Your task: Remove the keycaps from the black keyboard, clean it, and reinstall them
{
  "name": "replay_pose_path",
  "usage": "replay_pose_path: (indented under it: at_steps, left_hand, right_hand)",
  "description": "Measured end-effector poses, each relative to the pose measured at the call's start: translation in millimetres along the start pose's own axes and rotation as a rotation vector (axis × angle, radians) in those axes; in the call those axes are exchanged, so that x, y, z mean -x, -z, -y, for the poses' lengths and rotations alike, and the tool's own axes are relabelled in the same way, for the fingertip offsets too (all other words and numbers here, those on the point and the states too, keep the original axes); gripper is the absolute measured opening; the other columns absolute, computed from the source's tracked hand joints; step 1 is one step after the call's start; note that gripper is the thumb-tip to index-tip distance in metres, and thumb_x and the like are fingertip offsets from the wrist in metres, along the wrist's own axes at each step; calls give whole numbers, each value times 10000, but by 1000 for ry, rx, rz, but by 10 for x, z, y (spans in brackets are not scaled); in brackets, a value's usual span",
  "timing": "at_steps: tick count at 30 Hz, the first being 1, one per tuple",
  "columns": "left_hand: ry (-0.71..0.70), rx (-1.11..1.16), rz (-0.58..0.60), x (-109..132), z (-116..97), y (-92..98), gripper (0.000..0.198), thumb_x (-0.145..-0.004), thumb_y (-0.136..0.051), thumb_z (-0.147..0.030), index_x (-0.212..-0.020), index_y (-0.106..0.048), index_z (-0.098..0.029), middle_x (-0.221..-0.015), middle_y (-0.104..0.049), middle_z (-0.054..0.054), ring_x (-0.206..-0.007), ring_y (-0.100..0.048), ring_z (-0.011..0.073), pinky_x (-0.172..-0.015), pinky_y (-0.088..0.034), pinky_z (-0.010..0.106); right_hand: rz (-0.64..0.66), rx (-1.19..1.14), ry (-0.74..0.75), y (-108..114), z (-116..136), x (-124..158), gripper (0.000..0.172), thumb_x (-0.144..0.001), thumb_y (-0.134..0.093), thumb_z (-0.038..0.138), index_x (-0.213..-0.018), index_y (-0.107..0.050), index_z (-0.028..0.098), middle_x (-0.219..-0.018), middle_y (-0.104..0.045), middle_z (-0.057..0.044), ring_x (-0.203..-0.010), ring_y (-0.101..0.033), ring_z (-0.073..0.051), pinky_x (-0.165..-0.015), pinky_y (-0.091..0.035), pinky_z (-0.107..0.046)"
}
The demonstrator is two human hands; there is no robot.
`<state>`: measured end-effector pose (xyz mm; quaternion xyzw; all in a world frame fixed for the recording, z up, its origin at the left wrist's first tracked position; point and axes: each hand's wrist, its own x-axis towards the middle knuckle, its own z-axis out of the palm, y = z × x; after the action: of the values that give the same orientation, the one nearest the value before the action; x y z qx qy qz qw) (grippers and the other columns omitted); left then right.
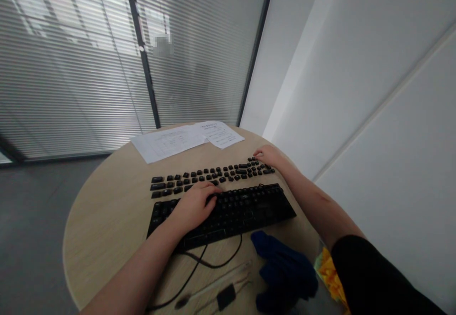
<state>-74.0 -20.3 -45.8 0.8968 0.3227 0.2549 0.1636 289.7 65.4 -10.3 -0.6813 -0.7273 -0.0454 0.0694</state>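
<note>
A black keyboard [249,205] lies across the table in front of me, with loose black keycaps [178,183] laid out in rows beyond it. My left hand [195,203] rests over the keyboard's far edge, thumb apart from the bent fingers, with nothing visible in it. At the right end of the keycap rows, my right hand [270,156] has its fingertips brought together at a small keycap. The exact contact there is too small to make out clearly. My left hand and forearm cover part of the keyboard's left half.
Printed paper sheets [171,141] lie at the table's far side. Near me are a black cable [194,270], a thin light tool with a dark tip [213,284], a small dark block with wires [226,297] and a dark blue cloth [285,272]. A white wall [356,91] stands close at right.
</note>
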Motion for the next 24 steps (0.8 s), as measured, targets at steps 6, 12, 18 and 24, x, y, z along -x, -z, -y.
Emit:
replay_pose_path:
  at_steps: [6,12,18,24]
  left_hand:
    - [17,1,14,1,-15,46,284,-935,-526,-129,-1089,-751,-206,-1104,-752,74,-1106,-680,267,-1033,-536,443]
    - [24,16,-1,9,-1,56,280,-937,-528,-132,-1087,-752,-206,-1116,-752,76,-1095,-684,259,-1028,-539,438]
    - [3,23,-1,14,14,46,277,-930,-531,-133,-1079,-752,-211,-1096,-752,77,-1084,-687,259,-1016,-551,441]
    - [-8,18,-4,1,34,30,276,-917,-537,-153,-1065,-761,-218,-1091,-760,71,-1076,-693,265,-1015,-556,440]
  right_hand:
    - [145,33,-26,-173,31,-352,246,-868,-709,220,-1066,-850,252,-1109,-818,-55,-1040,-732,-228,-894,-525,-260]
    - [208,8,-1,-215,41,-454,252,-800,-767,184,-1024,-857,256,-1060,-827,-31,-963,-745,-205,-847,-529,-231]
    - [133,-72,18,-175,125,-407,215,-795,-761,123,-973,-851,203,-995,-828,-61,-935,-755,-224,-864,-555,-281]
    - [-15,-223,62,99,170,152,303,-879,-727,174,-1173,-789,206,-1091,-813,-78,-984,-750,-201,-921,-571,-321]
